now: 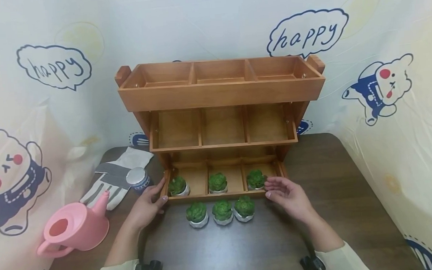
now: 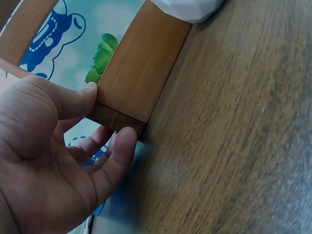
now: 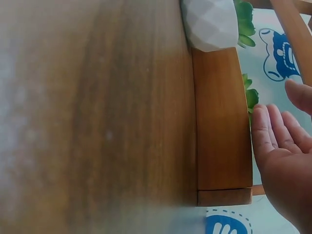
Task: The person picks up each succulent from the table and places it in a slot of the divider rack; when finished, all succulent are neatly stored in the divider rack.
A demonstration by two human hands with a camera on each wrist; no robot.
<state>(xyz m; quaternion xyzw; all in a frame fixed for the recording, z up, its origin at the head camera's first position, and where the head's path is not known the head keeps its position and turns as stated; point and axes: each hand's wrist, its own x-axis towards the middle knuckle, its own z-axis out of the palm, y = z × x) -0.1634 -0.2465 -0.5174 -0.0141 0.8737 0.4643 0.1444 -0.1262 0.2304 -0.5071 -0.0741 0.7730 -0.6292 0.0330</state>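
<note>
A brown three-tier wooden rack (image 1: pixel 221 95) stands on the table, each tier split into three compartments. Its bottom tier holds one potted succulent per compartment: left (image 1: pixel 176 186), middle (image 1: pixel 217 182) and right (image 1: pixel 255 179). In front of it are three more potted succulents, left (image 1: pixel 196 212), middle (image 1: pixel 222 210) and right (image 1: pixel 244 207), in white faceted pots. My left hand (image 1: pixel 148 203) grips the bottom tier's left front corner, thumb and fingers about the wood (image 2: pixel 141 68). Near the right-hand succulent in the tier, my right hand (image 1: pixel 291 197) has its fingers extended; contact with the leaves is unclear.
To the left lie a pink watering can (image 1: pixel 77 226), grey-and-white gloves (image 1: pixel 112 177) and a blue-and-white can with a silver lid (image 1: pixel 139 179) beside my left hand. A printed curtain (image 1: pixel 214 25) hangs behind the dark wooden table (image 1: pixel 222 253).
</note>
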